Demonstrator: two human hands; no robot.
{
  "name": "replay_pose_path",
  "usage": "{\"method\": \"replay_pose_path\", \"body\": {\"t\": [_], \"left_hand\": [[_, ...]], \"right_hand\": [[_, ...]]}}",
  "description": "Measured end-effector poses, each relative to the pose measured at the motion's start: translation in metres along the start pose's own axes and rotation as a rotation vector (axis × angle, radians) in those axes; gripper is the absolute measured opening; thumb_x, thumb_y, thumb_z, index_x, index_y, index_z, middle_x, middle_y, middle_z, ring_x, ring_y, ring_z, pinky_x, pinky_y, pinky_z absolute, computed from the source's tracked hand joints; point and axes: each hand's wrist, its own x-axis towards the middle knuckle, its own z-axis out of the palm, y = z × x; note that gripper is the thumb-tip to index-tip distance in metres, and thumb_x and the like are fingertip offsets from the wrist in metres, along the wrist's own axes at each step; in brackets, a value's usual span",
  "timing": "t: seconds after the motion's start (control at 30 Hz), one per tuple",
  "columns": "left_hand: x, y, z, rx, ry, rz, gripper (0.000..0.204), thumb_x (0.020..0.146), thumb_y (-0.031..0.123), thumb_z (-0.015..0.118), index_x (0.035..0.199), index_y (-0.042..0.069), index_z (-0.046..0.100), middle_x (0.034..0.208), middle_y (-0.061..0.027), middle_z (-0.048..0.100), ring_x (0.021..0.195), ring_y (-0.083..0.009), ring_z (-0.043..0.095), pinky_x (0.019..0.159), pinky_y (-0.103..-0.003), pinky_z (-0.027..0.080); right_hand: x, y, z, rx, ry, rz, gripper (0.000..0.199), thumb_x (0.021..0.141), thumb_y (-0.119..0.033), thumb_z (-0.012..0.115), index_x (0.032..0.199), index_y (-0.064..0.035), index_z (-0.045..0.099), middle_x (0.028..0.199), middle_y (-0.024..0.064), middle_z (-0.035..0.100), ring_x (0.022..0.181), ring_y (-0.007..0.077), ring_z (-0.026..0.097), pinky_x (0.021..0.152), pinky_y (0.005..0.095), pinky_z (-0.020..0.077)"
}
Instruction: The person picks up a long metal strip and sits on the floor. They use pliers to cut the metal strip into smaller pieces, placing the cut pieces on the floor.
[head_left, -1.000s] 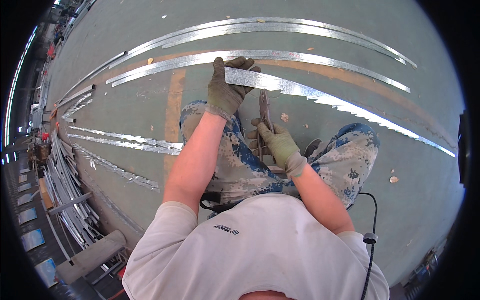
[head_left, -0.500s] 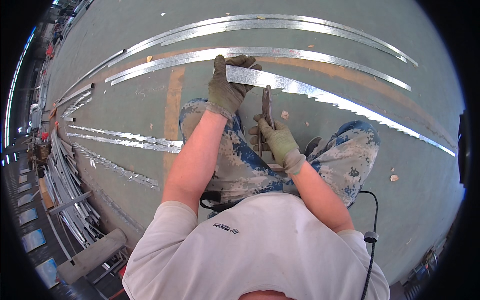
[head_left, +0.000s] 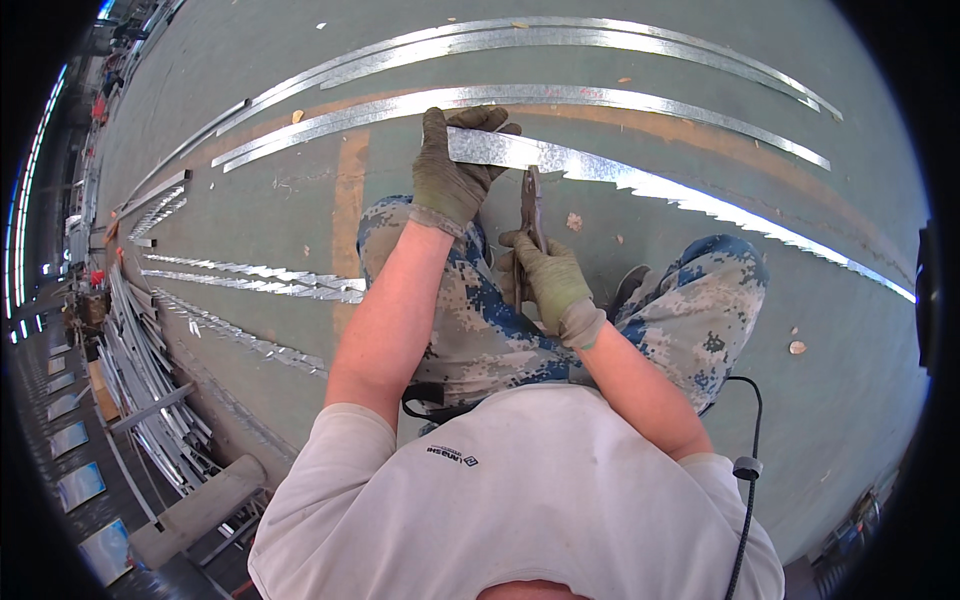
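Note:
My left hand, in a worn olive work glove, is closed on the near-left end of a long shiny sheet-metal strip. The strip slants away to the right, its lower edge cut into saw-like teeth beyond a plain stretch close to my hand. In the same kind of glove, my right hand grips the handles of metal snips. Their jaws point up and meet the strip's lower edge, right of my left hand. Whether the blades are fully closed is hard to make out.
Flat metal strips lie across the floor ahead. Toothed strips rest at the left, beside a heap of metal lengths. My knees are bent under the work. A black cable hangs at my right.
The snips' jaws have shifted slightly up and left against the strip's edge. A small flap of metal beside the jaws no longer shows. My left hand keeps its hold.

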Motion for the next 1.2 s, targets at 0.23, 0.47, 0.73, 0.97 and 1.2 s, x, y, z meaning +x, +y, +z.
{"method": "replay_pose_path", "body": {"t": [0.23, 0.47, 0.73, 0.97, 1.2], "left_hand": [[0.0, 0.002, 0.005, -0.001, -0.018, 0.004, 0.066, 0.103, 0.058, 0.046, 0.121, -0.004, 0.061, 0.126, -0.0228, 0.064, 0.122, -0.0432, 0.06, 0.101, -0.057, 0.054], [-0.002, 0.004, 0.007, -0.082, -0.006, -0.006, 0.07, 0.102, 0.063, 0.042, 0.123, -0.002, 0.059, 0.121, -0.0207, 0.066, 0.121, -0.0445, 0.061, 0.1, -0.056, 0.054], [0.008, 0.0, -0.015, 0.395, -0.159, 0.104, 0.071, 0.1, 0.061, 0.047, 0.128, -0.004, 0.057, 0.129, -0.0219, 0.063, 0.127, -0.0369, 0.058, 0.101, -0.046, 0.052], [0.008, -0.003, -0.001, -0.127, 0.118, 0.011, 0.06, 0.106, 0.051, 0.044, 0.109, -0.005, 0.063, 0.113, -0.0242, 0.069, 0.107, -0.0418, 0.068, 0.092, -0.053, 0.06], [0.01, -0.007, 0.0, -0.069, 0.158, -0.025, 0.06, 0.107, 0.052, 0.041, 0.114, -0.004, 0.061, 0.117, -0.0234, 0.067, 0.108, -0.039, 0.069, 0.09, -0.049, 0.062]], "right_hand": [[-0.006, -0.011, -0.011, 0.145, -0.161, 0.028, 0.029, 0.103, -0.026, 0.061, 0.12, -0.0025, 0.064, 0.085, 0.0049, 0.067, 0.064, 0.0143, 0.063, 0.052, 0.0311, 0.0506], [-0.007, -0.01, -0.029, 0.575, -0.573, 0.1, 0.035, 0.109, -0.034, 0.046, 0.126, -0.0062, 0.059, 0.086, 0.0027, 0.065, 0.061, 0.0141, 0.058, 0.048, 0.0297, 0.0446], [-0.006, -0.016, -0.033, 0.463, -0.423, 0.238, 0.037, 0.107, -0.04, 0.049, 0.123, -0.009, 0.06, 0.082, -0.0018, 0.059, 0.057, 0.0121, 0.048, 0.048, 0.0275, 0.0373], [0.008, 0.0, -0.041, 0.408, -0.465, 0.131, 0.047, 0.101, -0.047, 0.059, 0.134, -0.0126, 0.06, 0.092, 0.0031, 0.071, 0.066, 0.0177, 0.063, 0.054, 0.0322, 0.0487], [0.001, -0.001, -0.044, 0.38, -0.451, 0.11, 0.048, 0.101, -0.049, 0.059, 0.133, -0.0136, 0.061, 0.086, 0.0011, 0.069, 0.061, 0.0139, 0.058, 0.052, 0.0298, 0.0443]]}}
